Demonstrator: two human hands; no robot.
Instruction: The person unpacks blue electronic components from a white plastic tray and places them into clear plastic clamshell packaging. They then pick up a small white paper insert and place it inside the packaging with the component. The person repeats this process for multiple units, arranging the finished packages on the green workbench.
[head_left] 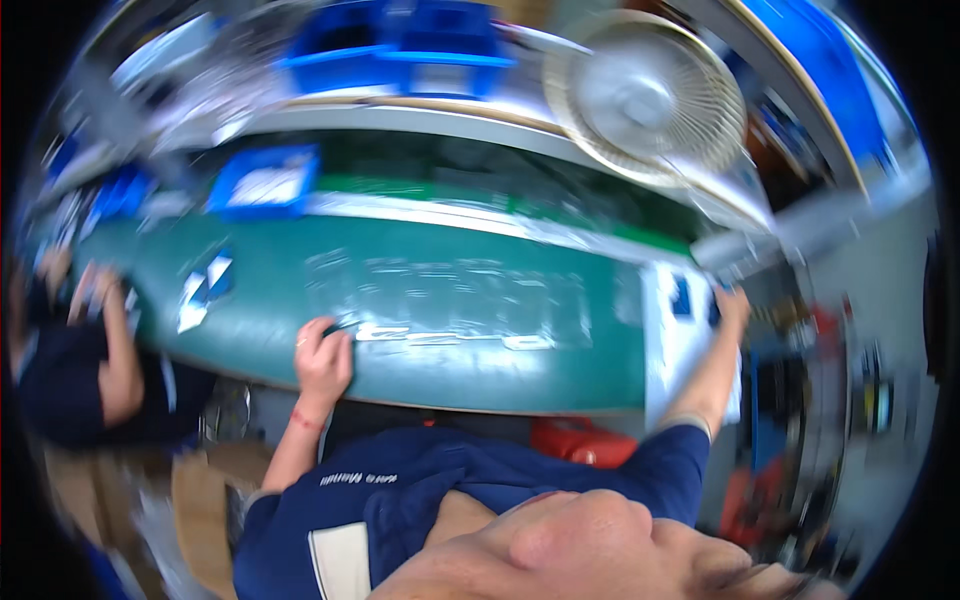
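Head view: clear packets (450, 300) lie in a row on the green surface (510, 382), just right of the left grip (323, 360).
The row's long axis runs toward the right grip (734, 308), farther off at a white sheet (664, 325); with this blur, I cannot tell whether either grip pinches anything.

Workshop: green bench (450, 385), blue bins (340, 75)

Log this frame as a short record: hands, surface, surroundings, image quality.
Left hand: by the green table's near edge, beside clear plastic pieces; grip unclear
Right hand: at the white sheet, near a dark blue item; grip unclear
Surface: green table, clear plastic pieces laid across it
Surroundings: round fan, blue tray, co-worker at left
Image: motion-blurred
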